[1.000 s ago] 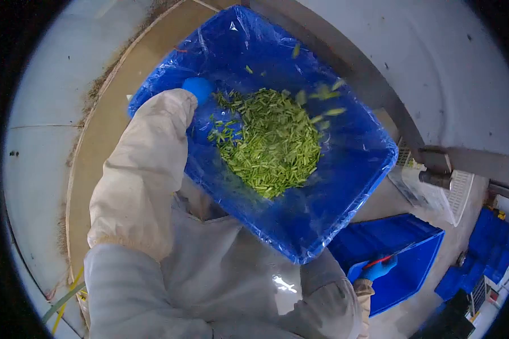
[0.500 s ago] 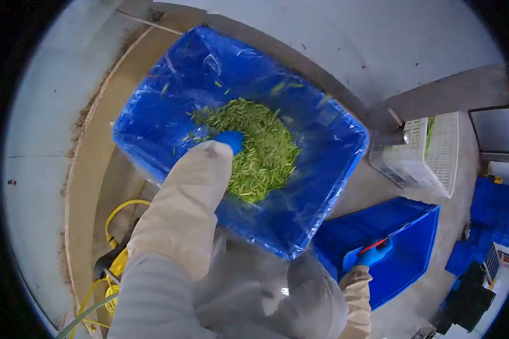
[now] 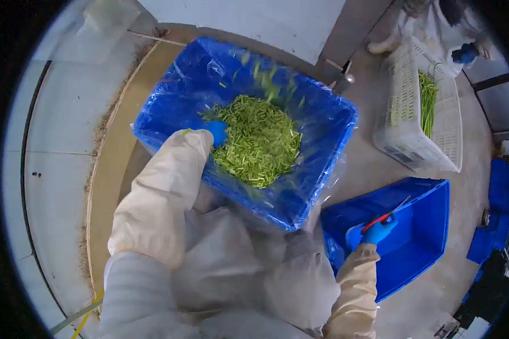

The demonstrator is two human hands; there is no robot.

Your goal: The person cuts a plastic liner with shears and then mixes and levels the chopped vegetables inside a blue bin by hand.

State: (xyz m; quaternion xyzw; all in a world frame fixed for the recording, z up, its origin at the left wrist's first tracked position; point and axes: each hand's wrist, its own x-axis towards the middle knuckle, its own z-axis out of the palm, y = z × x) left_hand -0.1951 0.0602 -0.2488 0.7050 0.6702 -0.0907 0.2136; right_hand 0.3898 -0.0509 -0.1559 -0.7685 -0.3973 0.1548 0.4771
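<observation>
My left hand (image 3: 218, 133), in a blue glove, is at the near left edge of a heap of cut green stems (image 3: 260, 147). Its fingers are too hidden to tell whether they are closed. The heap lies inside a blue bin lined with clear plastic (image 3: 316, 186). Blurred loose pieces (image 3: 268, 85) are in the air over the far side of the heap. My right hand (image 3: 380, 230), also blue-gloved, is closed around a red-handled tool with a thin metal blade (image 3: 377, 222). It is over a second blue bin (image 3: 418, 237) on the right.
A white perforated crate (image 3: 401, 135) holding long green stems (image 3: 428, 104) stands at the right. Beyond it is another person with a dark-gloved hand (image 3: 465, 53). A pale wall panel (image 3: 56, 186) runs along the left, and blue containers (image 3: 503, 186) stand at far right.
My left hand has drawn back slightly to the left, and more green pieces are airborne at the bin's far side. The view has shifted, bringing the other person and more of the crate into sight.
</observation>
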